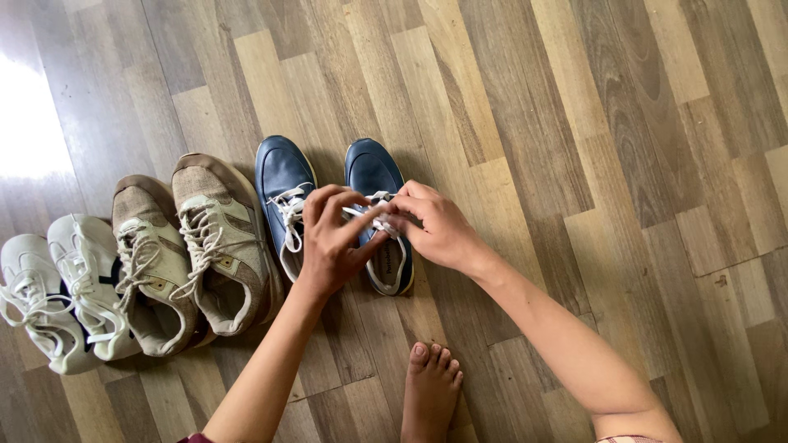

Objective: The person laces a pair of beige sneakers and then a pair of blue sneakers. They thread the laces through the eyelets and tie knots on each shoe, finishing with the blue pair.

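Laces [379, 207] on the right blue shoe [379, 215] look soft, limp, light; both hands' fingers [353, 215] pinch them near the ends.

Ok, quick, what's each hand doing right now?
Left hand: closed, pinching the white lace of the right blue shoe.
Right hand: closed on the same lace.

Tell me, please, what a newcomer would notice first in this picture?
First, the two hands at the centre: the left hand and right hand pinch the white laces of the right navy shoe. Then the row of shoes on the wooden floor: the other navy shoe, a beige pair, a white pair. A bare foot shows below.
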